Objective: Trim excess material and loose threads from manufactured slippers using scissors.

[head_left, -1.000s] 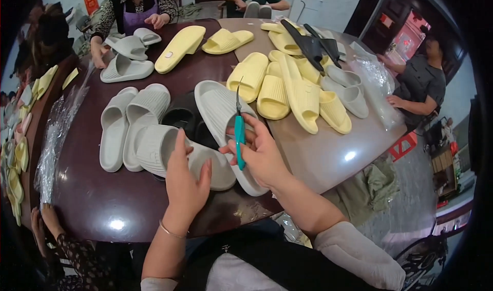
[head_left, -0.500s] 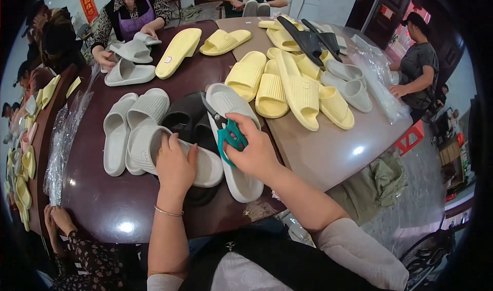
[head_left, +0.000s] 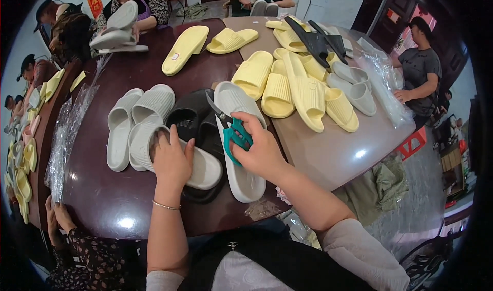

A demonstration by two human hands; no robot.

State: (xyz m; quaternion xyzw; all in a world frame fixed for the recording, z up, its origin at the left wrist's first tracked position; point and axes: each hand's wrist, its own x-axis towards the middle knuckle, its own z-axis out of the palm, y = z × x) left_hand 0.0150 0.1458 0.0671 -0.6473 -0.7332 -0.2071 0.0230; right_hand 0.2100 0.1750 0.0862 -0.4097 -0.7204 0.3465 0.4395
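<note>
A pair of scissors (head_left: 235, 137) with teal handles is in my right hand (head_left: 259, 149), the fingers wrapped round its handles and the blades spread. The scissors are over a grey slipper (head_left: 247, 180) with a ribbed strap. My left hand (head_left: 172, 160) lies across another grey slipper (head_left: 207, 170), some fingertips inside its strap opening, index finger and thumb apart. Under that slipper is a black slipper (head_left: 185, 111), with more black showing beside it, partly hidden. To the left lie two more grey slippers, an outer one (head_left: 119, 132) and an inner one (head_left: 156, 103).
Yellow slippers (head_left: 277, 96) cluster at centre right, with black slippers (head_left: 308, 42) behind. Clear plastic wrap lies at the left (head_left: 69, 142) and right (head_left: 382, 85) table edges. Across the table a person lifts grey slippers (head_left: 120, 29). Other people sit or stand around.
The person across the table has lifted grey slippers off the tabletop. My left index finger has risen from the slipper. My right hand still holds the scissors over the same slipper.
</note>
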